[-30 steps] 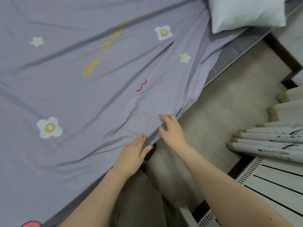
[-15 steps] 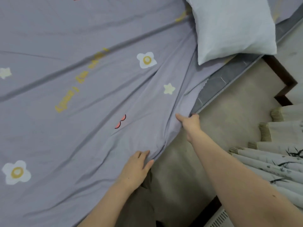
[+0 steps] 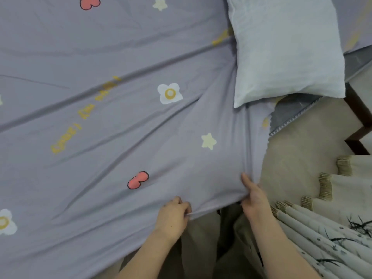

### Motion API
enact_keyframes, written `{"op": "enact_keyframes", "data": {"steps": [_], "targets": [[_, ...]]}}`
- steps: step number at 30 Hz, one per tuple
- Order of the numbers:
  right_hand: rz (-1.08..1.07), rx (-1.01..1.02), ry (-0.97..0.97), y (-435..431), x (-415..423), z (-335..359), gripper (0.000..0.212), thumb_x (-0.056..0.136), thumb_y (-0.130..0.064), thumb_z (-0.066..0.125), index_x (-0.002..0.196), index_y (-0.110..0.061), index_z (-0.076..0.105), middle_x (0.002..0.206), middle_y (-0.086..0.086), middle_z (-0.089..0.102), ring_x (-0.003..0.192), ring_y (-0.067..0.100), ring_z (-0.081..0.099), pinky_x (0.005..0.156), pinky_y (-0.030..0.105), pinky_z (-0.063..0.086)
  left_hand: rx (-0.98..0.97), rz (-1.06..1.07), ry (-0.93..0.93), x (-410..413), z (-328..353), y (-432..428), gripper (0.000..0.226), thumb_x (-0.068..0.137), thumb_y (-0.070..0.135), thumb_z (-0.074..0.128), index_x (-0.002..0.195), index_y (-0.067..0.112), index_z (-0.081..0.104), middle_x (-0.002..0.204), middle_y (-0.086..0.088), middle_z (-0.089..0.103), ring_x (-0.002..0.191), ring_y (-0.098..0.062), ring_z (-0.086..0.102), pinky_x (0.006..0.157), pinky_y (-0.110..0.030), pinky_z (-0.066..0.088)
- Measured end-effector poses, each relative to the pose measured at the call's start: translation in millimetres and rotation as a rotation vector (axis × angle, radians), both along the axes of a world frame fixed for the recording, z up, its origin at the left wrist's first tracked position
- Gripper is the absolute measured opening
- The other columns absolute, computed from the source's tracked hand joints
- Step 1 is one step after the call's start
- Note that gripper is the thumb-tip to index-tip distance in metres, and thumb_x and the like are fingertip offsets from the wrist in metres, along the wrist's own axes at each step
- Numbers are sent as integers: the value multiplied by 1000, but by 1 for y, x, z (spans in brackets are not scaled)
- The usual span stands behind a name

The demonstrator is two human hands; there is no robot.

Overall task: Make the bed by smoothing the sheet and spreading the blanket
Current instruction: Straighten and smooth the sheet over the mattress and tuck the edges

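Left grip (image 3: 173, 216) curled, pinching near edge of sheet (image 3: 120, 137); right grip (image 3: 254, 200) near it, fingers clutching same hem at bed's side. Sheet wrinkled, spread over bed. Bare floor (image 3: 298, 150) to right, curtain (image 3: 332, 228) close by. Farther off — pillow (image 3: 285, 49) overhanging exposed mattress edge (image 3: 285, 115).

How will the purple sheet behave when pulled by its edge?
Probably floppy and light: the purple sheet bunches into folds where the left hand and right hand grip its edge. Creases fan out from the grips, so pulls likely travel far.
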State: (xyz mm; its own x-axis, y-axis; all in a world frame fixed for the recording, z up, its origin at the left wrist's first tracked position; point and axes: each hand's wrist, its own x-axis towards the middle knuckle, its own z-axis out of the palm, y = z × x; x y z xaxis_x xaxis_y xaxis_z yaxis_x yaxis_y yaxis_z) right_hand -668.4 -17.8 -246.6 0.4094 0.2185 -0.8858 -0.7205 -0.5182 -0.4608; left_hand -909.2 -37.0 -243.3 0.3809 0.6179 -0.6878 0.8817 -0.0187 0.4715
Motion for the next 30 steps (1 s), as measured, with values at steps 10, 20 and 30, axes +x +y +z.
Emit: {"op": "enact_keyframes", "data": {"steps": [10, 20, 30], "targets": [[459, -444, -146, 34, 80, -40, 34, 79, 1, 64, 113, 1, 56, 98, 16, 59, 77, 28, 58, 62, 33, 52, -109, -185, 319, 71, -1, -23, 36, 86, 5, 50, 119, 17, 57, 127, -6, 51, 119, -27, 46, 102, -34, 31], [891, -36, -615, 191, 160, -2, 64, 84, -22, 71, 134, 0, 38, 133, 16, 47, 117, 30, 51, 100, 42, 45, 125, 197, 179, 159, 5, 22, 25, 97, 27, 46, 118, 20, 56, 118, 0, 55, 101, -24, 60, 83, -36, 48], [696, -85, -467, 158, 210, -15, 12, 86, -11, 64, 96, -5, 62, 102, 19, 68, 91, 33, 63, 85, 44, 53, 159, 313, -50, 254, -5, 96, 58, 96, 46, 47, 149, 27, 32, 150, 4, 31, 132, -22, 32, 111, -32, 28]]}}
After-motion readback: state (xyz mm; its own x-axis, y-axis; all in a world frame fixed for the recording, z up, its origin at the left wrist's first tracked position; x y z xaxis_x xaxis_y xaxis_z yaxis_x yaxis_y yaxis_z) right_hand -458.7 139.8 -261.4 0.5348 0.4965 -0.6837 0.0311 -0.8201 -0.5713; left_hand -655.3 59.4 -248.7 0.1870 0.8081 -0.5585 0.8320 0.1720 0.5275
